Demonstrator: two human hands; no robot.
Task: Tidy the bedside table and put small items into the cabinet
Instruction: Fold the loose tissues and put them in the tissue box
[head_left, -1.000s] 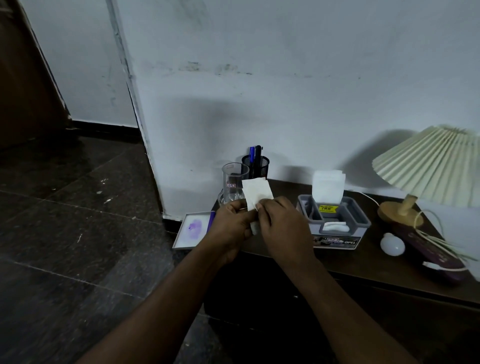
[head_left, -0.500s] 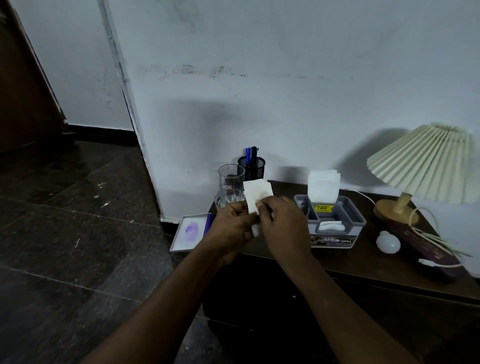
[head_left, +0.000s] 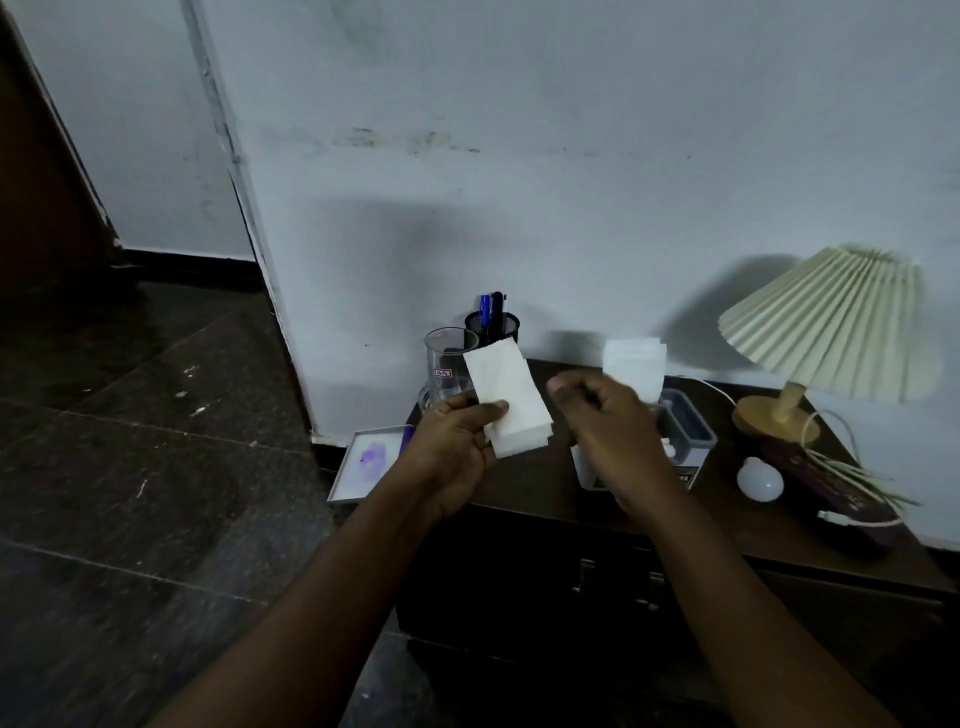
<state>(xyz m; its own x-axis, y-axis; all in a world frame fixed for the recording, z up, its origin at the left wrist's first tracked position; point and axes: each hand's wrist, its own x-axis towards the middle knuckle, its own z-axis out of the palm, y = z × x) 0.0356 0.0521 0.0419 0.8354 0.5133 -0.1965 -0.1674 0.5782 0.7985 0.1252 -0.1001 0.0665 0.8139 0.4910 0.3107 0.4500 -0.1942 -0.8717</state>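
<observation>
My left hand (head_left: 457, 441) holds a folded white tissue (head_left: 511, 397) between thumb and fingers, above the left end of the dark bedside table (head_left: 540, 493). My right hand (head_left: 610, 421) hovers a short way to the right of the tissue, fingers loosely curled, holding nothing. It covers part of a grey organiser box (head_left: 685, 428) with a stack of white tissues (head_left: 634, 364) standing in it. A white bulb (head_left: 759, 480) lies on the table to the right. The cabinet front (head_left: 597, 587) below shows two small metal fittings.
A clear glass (head_left: 448, 364) and a black pen holder (head_left: 492, 325) with pens stand at the back left. A white tray (head_left: 369, 462) with a purple mark sticks out at the table's left side. A pleated lamp (head_left: 826, 332), a dark box and cable sit right.
My right hand has let go of the tissue and moved right, away from it. My left hand alone now holds the tissue, which shows more fully.
</observation>
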